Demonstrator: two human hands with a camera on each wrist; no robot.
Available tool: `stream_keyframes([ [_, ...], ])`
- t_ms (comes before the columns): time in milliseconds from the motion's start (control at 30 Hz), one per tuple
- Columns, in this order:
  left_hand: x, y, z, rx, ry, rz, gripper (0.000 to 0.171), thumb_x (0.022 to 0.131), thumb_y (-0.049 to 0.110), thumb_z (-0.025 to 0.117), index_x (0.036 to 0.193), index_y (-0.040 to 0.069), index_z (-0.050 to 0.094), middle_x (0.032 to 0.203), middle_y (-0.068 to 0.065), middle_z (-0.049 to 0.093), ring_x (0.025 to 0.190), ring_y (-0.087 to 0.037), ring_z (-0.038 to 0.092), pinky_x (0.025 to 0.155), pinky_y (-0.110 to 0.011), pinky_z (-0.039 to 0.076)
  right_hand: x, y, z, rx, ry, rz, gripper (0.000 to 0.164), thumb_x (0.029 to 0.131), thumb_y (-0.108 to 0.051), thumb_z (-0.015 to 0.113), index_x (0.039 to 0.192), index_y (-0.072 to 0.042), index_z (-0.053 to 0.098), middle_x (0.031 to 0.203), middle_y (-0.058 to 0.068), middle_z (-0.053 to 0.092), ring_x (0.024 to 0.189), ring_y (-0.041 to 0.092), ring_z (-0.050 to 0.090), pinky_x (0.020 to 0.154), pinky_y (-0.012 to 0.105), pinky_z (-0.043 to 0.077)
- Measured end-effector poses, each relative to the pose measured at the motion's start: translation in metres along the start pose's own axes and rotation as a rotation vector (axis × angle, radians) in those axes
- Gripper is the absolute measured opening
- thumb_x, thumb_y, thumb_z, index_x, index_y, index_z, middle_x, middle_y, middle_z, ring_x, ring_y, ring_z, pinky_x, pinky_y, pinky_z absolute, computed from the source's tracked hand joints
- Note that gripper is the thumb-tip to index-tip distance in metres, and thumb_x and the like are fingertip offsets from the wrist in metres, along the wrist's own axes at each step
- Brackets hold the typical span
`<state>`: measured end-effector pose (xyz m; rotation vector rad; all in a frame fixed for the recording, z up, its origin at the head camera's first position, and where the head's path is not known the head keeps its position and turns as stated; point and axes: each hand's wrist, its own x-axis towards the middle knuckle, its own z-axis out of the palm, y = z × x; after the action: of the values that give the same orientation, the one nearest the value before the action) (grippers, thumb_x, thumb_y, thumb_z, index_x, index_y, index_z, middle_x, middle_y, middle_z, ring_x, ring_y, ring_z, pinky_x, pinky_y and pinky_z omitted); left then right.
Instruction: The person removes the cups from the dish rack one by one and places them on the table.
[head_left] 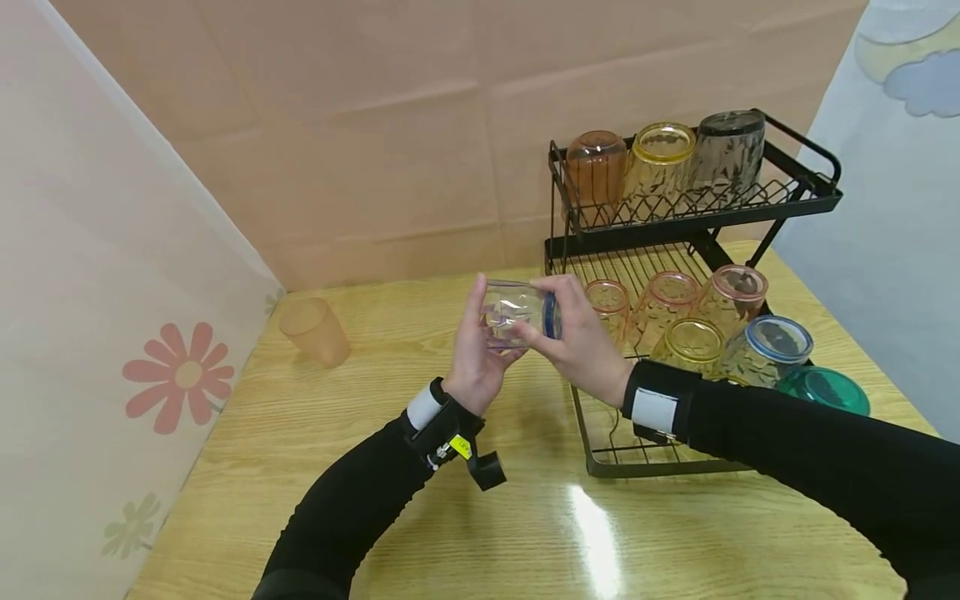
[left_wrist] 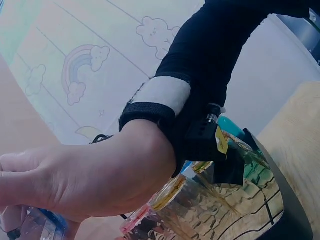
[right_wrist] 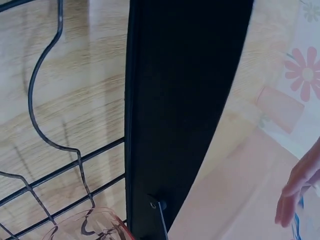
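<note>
A clear glass [head_left: 513, 310] with a blue band at its right end lies on its side in the air between both hands. My left hand [head_left: 476, 367] holds the left end from below, its thumb upright along that end. My right hand [head_left: 588, 337] grips the blue end from the right, thumb in front and fingers over the top. Part of the same glass [left_wrist: 42, 225] shows low in the left wrist view, below a hand [left_wrist: 95, 175]. At the right edge of the right wrist view, fingers [right_wrist: 289, 200] appear beside a blue edge.
On the right stands a black two-tier rack [head_left: 600, 471]. Its top tier bears an orange-brown glass [head_left: 596, 171], a yellow glass [head_left: 663, 158] and a grey glass [head_left: 727, 154]. Several coloured glasses fill the lower tier. A frosted orange cup [head_left: 315, 332] stands at the table's left.
</note>
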<state>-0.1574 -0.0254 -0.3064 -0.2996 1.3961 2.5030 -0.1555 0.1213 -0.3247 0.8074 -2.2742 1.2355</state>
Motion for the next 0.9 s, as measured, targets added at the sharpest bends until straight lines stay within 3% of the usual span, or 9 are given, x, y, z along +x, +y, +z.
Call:
stream_keyframes([
  [133,0.001,0.0,0.0,0.011,0.017,0.029,0.056,0.093,0.052,0.054,0.124,0.006,0.055,0.109,-0.008,0.063,0.082,-0.015,0.058,0.079,-0.032,0.045,0.0,0.0,0.0,-0.021,-0.025,0.002,0.058,0.094,-0.04,0.063,0.127,0.001,0.039,0.114,0.023,0.042,0.097,0.03,0.046,0.076,0.045,0.048],
  [233,0.004,0.0,-0.006,0.066,0.007,0.057,0.046,0.093,0.049,0.054,0.112,0.007,0.058,0.095,-0.005,0.062,0.074,-0.012,0.057,0.069,-0.026,0.045,0.001,-0.003,-0.004,-0.076,-0.11,0.035,0.056,0.091,-0.024,0.07,0.129,0.001,0.039,0.118,0.021,0.043,0.098,0.029,0.05,0.079,0.045,0.051],
  [400,0.009,-0.002,-0.03,0.281,-0.052,0.122,0.051,0.094,0.045,0.054,0.114,-0.002,0.06,0.085,-0.004,0.063,0.066,-0.009,0.058,0.06,-0.022,0.046,0.002,-0.012,-0.018,-0.242,-0.387,0.064,0.059,0.091,-0.031,0.07,0.134,-0.002,0.041,0.126,0.015,0.048,0.081,0.019,0.059,0.063,0.027,0.054],
  [467,0.012,-0.002,-0.041,0.373,-0.058,0.144,0.054,0.094,0.042,0.056,0.12,-0.004,0.059,0.089,-0.006,0.065,0.071,-0.012,0.061,0.062,-0.023,0.049,0.0,-0.014,-0.025,-0.318,-0.513,0.038,0.061,0.091,-0.035,0.069,0.137,-0.004,0.043,0.13,0.013,0.049,0.075,0.015,0.06,0.055,0.022,0.05],
  [533,0.014,0.0,-0.053,0.464,-0.049,0.156,0.054,0.093,0.04,0.058,0.126,-0.002,0.058,0.098,-0.009,0.065,0.081,-0.016,0.063,0.066,-0.025,0.05,-0.003,-0.017,-0.031,-0.38,-0.625,-0.017,0.064,0.091,-0.039,0.067,0.14,-0.005,0.043,0.137,0.013,0.047,0.081,0.017,0.063,0.056,0.023,0.052],
  [633,0.019,0.004,-0.069,0.597,-0.049,0.152,0.056,0.093,0.039,0.062,0.132,-0.001,0.055,0.114,-0.012,0.061,0.093,-0.022,0.057,0.07,-0.027,0.048,-0.008,-0.02,-0.041,-0.447,-0.749,-0.126,0.068,0.092,-0.045,0.064,0.144,-0.008,0.042,0.144,0.014,0.042,0.107,0.025,0.06,0.076,0.034,0.055],
  [733,0.023,0.01,-0.084,0.77,-0.085,0.159,0.058,0.092,0.038,0.064,0.136,0.002,0.052,0.126,-0.014,0.055,0.104,-0.026,0.054,0.078,-0.032,0.047,-0.013,-0.024,-0.05,-0.477,-0.826,-0.195,0.071,0.092,-0.05,0.061,0.147,-0.011,0.04,0.147,0.017,0.039,0.129,0.034,0.045,0.097,0.05,0.044],
  [900,0.033,0.021,-0.103,1.056,-0.143,0.234,0.065,0.089,0.037,0.07,0.14,0.003,0.048,0.134,-0.015,0.051,0.108,-0.029,0.055,0.087,-0.041,0.048,-0.021,-0.024,-0.065,-0.518,-0.905,-0.207,0.076,0.091,-0.06,0.054,0.15,-0.015,0.039,0.151,0.017,0.035,0.137,0.037,0.032,0.106,0.057,0.029],
])
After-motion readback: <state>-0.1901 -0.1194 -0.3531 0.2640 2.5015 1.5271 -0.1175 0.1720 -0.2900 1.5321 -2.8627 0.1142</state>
